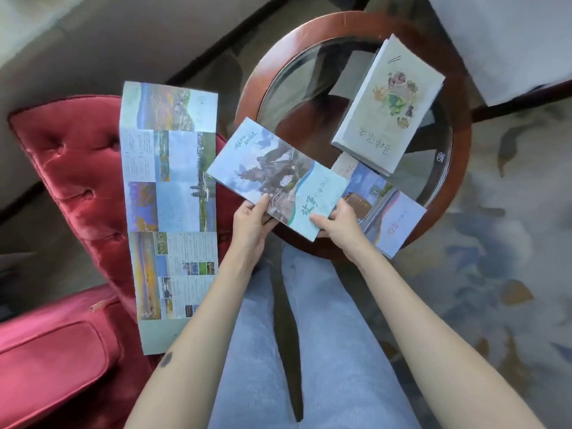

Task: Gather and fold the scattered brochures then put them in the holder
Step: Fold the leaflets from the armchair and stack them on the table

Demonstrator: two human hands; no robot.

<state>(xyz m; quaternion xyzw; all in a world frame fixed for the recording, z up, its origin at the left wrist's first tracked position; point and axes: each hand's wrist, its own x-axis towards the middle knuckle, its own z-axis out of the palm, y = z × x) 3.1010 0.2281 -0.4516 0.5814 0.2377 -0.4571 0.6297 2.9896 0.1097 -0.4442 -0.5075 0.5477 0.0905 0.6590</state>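
A folded brochure with a horse statue on its cover (272,171) is held over the near left rim of the round glass table (458,168). My left hand (252,222) pinches its near edge and my right hand (335,221) grips its near right corner. A long unfolded brochure (168,205) lies spread over the red armchair (62,187) at the left. Another folded brochure with a blue and pink cover (393,218) lies on the table's near edge, partly under the held one. No holder can be told apart in view.
A pale book with a floral cover (390,103) lies on the glass top at the back right. My legs in light jeans (309,335) fill the lower middle. Patterned carpet (501,274) spreads to the right.
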